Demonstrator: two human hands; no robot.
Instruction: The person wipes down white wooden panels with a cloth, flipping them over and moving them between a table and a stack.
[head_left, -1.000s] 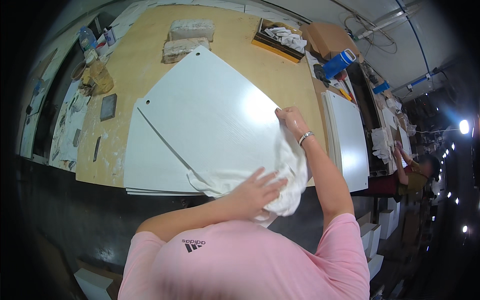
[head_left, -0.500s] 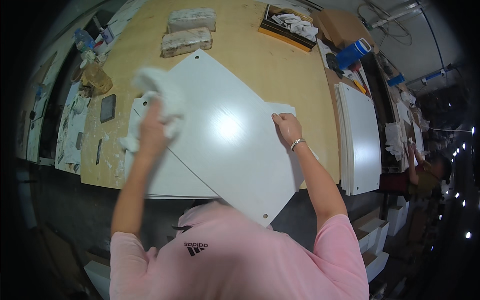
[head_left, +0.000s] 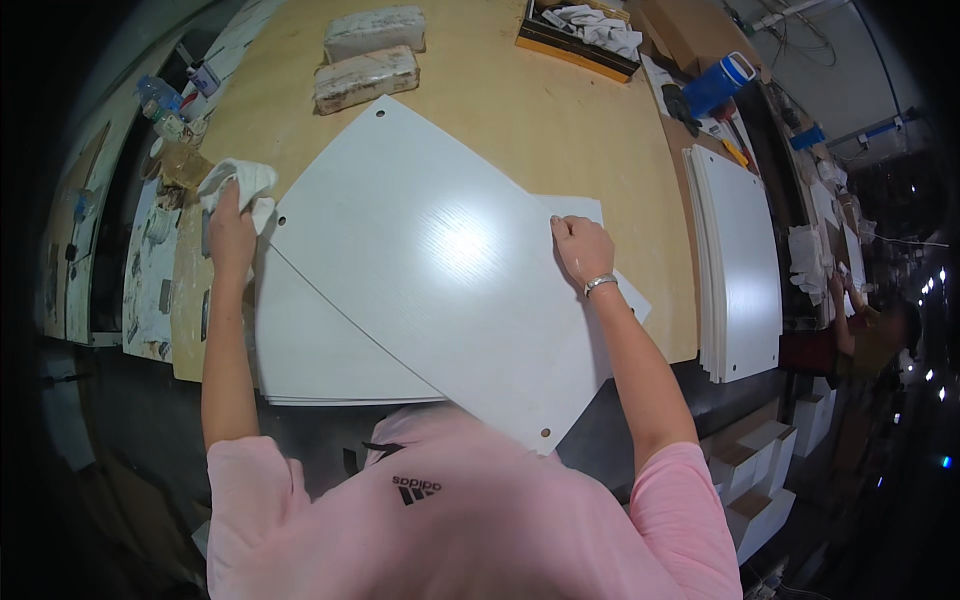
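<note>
A white panel (head_left: 400,220) with holes near its corners lies turned at an angle over a stack of white panels (head_left: 320,360). My right hand (head_left: 585,250) is closed on the panel's right edge, thumb on top. Off the panel's left corner, my left hand (head_left: 232,235) grips a bunched white cloth (head_left: 242,182). The fingers of that hand are partly covered by the cloth. Overhead light glares on the middle of the panel.
Two wrapped blocks (head_left: 368,80) lie at the back of the wooden table (head_left: 480,110). A box of white rags (head_left: 585,45) stands back right, near a blue jug (head_left: 715,85). More white panels (head_left: 740,265) are stacked at right. Farther right, a person (head_left: 860,335) works.
My left hand has moved left with the cloth, off the panel's surface and past its corner. My right hand still holds the right edge.
</note>
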